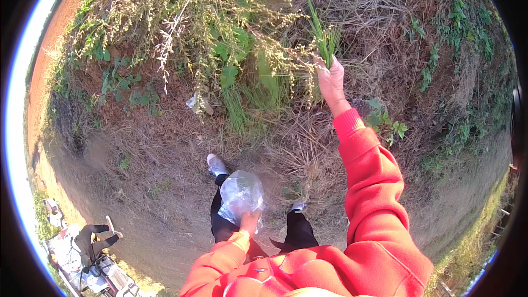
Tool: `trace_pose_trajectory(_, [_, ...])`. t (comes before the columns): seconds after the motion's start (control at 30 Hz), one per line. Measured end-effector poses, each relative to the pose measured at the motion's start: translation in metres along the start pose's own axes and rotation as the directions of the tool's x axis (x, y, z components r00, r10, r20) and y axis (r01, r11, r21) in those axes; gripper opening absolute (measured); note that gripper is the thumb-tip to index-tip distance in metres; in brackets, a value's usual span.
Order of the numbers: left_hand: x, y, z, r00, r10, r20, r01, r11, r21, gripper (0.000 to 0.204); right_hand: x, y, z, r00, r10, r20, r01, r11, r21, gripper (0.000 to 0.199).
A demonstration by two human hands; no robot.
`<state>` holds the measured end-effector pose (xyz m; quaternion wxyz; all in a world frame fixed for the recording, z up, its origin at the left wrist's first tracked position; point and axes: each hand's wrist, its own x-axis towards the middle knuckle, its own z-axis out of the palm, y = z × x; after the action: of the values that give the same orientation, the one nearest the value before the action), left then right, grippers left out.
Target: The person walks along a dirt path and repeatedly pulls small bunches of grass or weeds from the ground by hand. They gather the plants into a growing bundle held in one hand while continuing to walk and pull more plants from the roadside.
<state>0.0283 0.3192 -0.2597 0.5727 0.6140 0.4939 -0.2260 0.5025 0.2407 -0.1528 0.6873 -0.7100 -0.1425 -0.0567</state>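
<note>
A clear plastic bag (pixel 241 191) hangs in front of my legs, with my left hand (pixel 250 221) closed on its edge. Stretched out toward the bank, my right hand (pixel 331 80) grips a bunch of long green grass blades (pixel 326 41). The blades rise above the fist and spread among dry stems. Whether their lower ends are rooted or loose, I cannot tell. Just left of that hand, yellowish seed-bearing stalks (pixel 269 44) lean over. A patch of fine green grass (pixel 236 110) grows lower on the bank.
Dry straw (pixel 313 148) and brown earth cover the slope ahead. A pale scrap (pixel 198 103) lies on the bank. At lower left, another person (pixel 91 242) in dark trousers is beside a cart-like frame (pixel 113 278). Leafy green plants (pixel 465 22) grow at far right.
</note>
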Motion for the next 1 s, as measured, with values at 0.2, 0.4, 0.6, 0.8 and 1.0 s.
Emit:
trace_pose_trajectory(0.2, [-0.018, 0.005, -0.03, 0.997, 0.082, -0.011, -0.082, 0.968, -0.236, 0.031, 0.083, -0.026, 0.093, 0.985, -0.169, 0.04, 0.164, 0.982, 0.093, 0.017])
trace_pose_trajectory(0.4, [-0.028, 0.023, -0.048, 0.988, -0.117, 0.102, 0.136, 0.97, -0.203, 0.033, 0.132, -0.022, 0.153, 0.93, -0.34, 0.141, 0.368, 0.86, -0.355, 0.029])
trace_pose_trajectory(0.6, [-0.021, 0.029, -0.052, 0.976, -0.134, 0.17, 0.174, 0.954, -0.243, 0.031, 0.148, 0.024, 0.18, 0.697, -0.404, 0.593, 0.717, 0.416, -0.56, 0.033])
trace_pose_trajectory(0.8, [-0.016, 0.015, -0.053, 0.982, -0.093, 0.165, 0.126, 0.972, -0.201, 0.038, 0.134, 0.078, 0.199, 0.894, -0.214, 0.395, 0.153, 0.972, 0.181, 0.027])
trace_pose_trajectory(1.0, [0.002, -0.001, -0.042, 0.99, 0.14, 0.025, -0.131, 0.968, -0.215, 0.038, 0.023, 0.053, 0.126, 0.918, 0.019, 0.396, 0.129, 0.93, -0.344, 0.028])
